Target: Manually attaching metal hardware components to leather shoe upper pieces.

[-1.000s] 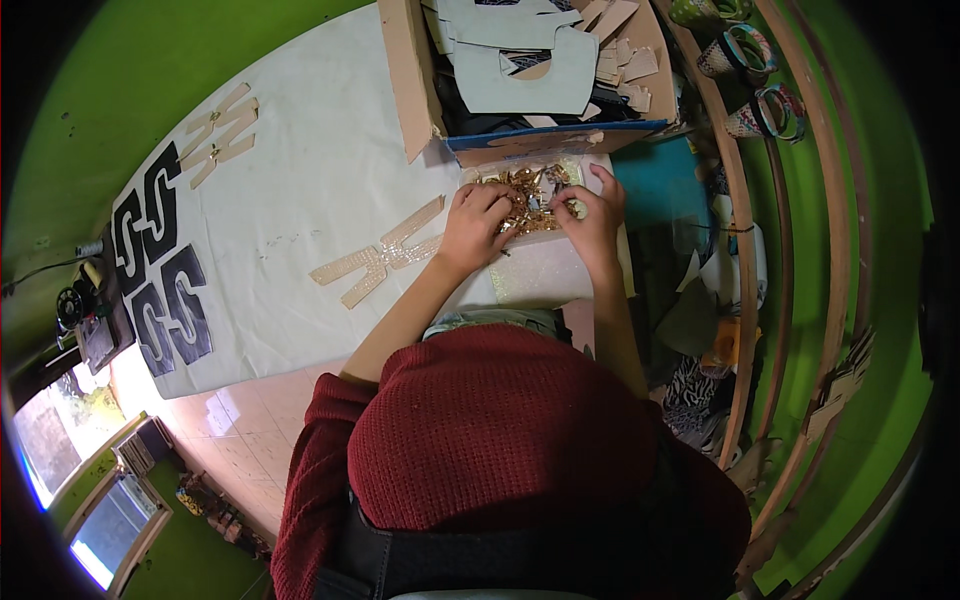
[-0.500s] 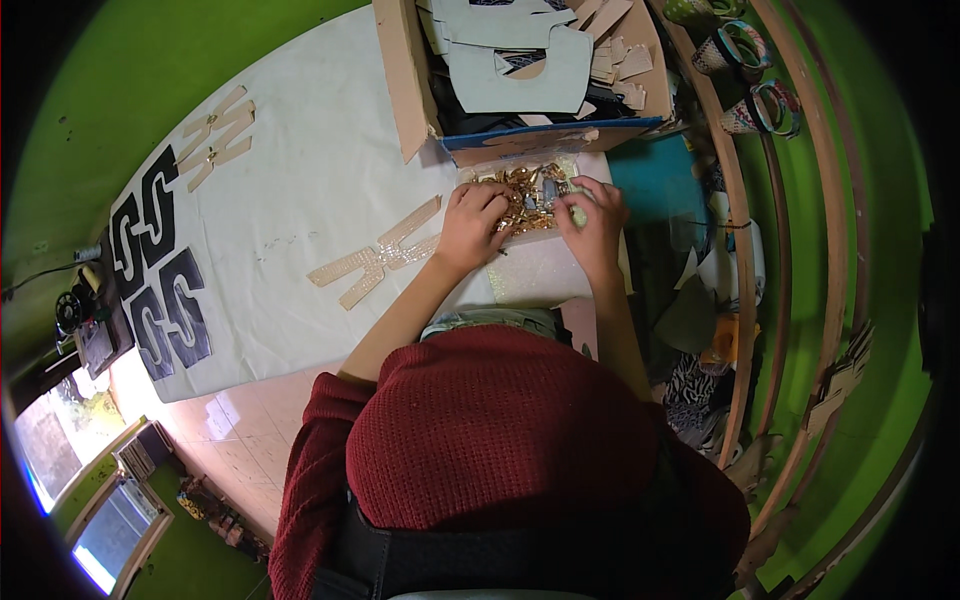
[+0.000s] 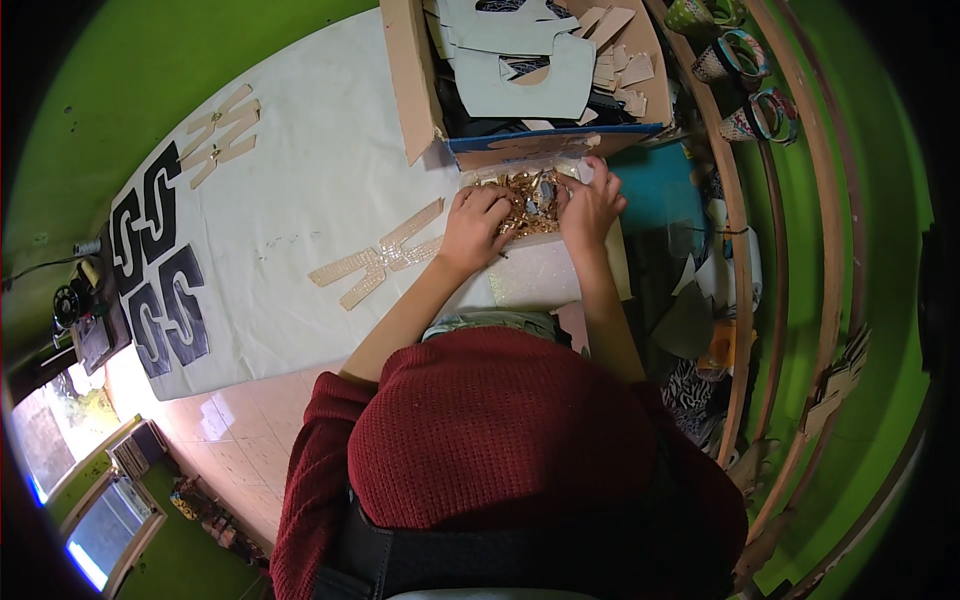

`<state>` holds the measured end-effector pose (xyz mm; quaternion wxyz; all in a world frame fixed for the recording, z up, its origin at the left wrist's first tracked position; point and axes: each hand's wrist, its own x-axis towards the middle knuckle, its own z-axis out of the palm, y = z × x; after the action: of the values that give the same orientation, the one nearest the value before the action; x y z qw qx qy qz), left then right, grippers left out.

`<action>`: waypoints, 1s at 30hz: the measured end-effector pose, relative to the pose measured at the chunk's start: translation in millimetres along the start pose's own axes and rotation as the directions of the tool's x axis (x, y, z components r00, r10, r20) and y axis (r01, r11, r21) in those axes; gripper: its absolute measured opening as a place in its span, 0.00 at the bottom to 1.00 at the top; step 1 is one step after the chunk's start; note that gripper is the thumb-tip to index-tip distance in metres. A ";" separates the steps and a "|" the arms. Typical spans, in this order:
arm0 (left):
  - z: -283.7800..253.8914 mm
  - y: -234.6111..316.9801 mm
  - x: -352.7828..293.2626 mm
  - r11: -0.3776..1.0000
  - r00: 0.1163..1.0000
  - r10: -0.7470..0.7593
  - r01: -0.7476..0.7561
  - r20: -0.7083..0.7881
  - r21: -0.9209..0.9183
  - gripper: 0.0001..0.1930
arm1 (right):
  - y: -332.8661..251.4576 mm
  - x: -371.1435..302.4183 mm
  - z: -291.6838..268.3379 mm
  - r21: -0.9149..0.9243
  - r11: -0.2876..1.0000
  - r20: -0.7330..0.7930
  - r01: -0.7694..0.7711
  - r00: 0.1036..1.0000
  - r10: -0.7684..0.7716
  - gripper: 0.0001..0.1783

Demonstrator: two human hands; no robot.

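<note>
A shallow clear tray (image 3: 541, 239) full of small gold-coloured metal fittings (image 3: 530, 205) sits at the table's right part, in front of the cardboard box. My left hand (image 3: 475, 225) rests over the tray's left side, fingers curled down among the fittings, tips hidden. At the right side my right hand (image 3: 592, 208) has its fingers bent in at the fittings, close to a greyish piece (image 3: 545, 192). What either hand holds, if anything, does not show. Left of the tray lies a beige, textured, X-shaped strap piece (image 3: 378, 258).
Behind the tray stands a cardboard box (image 3: 560, 148) of cut pieces in pale green, black and tan. Black S-shaped cutouts (image 3: 190, 300) and more beige strap pieces (image 3: 215, 153) lie at the table's far left. Wooden rails with hanging patterned straps (image 3: 735, 58) rise on the right.
My right hand has shifted slightly inward and up over the tray, and its fingers have bent closer together. The left hand stays nearly in place among the fittings.
</note>
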<state>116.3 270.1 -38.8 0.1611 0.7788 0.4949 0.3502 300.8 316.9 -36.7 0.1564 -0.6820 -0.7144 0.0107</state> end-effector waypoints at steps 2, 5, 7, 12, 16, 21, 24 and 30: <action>1.4 1.3 1.2 1.000 1.000 -0.005 0.005 -0.002 0.012 0.19 | 0.1 0.5 0.6 0.010 1.000 0.012 -0.019 1.000 0.019 0.10; 2.6 3.3 5.1 0.998 0.999 -0.028 0.027 0.029 0.051 0.21 | 2.9 2.7 2.1 0.100 0.993 0.044 -0.058 0.998 0.053 0.09; 1.5 7.8 8.7 0.996 0.997 -0.050 0.046 0.058 0.077 0.22 | 3.3 0.9 -3.1 0.228 0.962 0.115 -0.147 0.986 0.124 0.07; -2.1 20.6 24.2 0.998 0.998 -0.018 0.013 0.066 0.069 0.24 | 30.2 -0.9 2.5 0.487 0.870 0.031 -0.073 0.997 0.066 0.06; -4.2 19.0 33.5 0.998 0.999 0.019 -0.022 0.050 0.054 0.21 | 21.0 -5.7 -30.6 0.808 0.461 0.409 -0.366 0.913 0.009 0.09; -27.7 36.9 50.2 0.970 0.988 -0.140 0.151 0.070 -0.190 0.18 | 12.7 -14.7 -56.4 0.850 0.243 0.511 -0.468 0.843 -0.165 0.11; -39.3 35.8 44.8 0.841 0.940 -0.217 0.318 0.265 -0.437 0.15 | 1.3 -19.8 -64.5 0.856 0.210 0.514 -0.473 0.826 -0.231 0.12; -67.8 57.6 9.3 0.683 0.897 -0.431 0.396 0.100 -0.614 0.12 | -45.4 -34.4 -79.6 0.932 0.329 0.243 -0.155 0.939 -0.244 0.11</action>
<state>108.9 245.4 46.9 0.4696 0.5403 0.5186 0.4675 276.4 264.4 42.2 0.3962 -0.4310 -0.6090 0.5352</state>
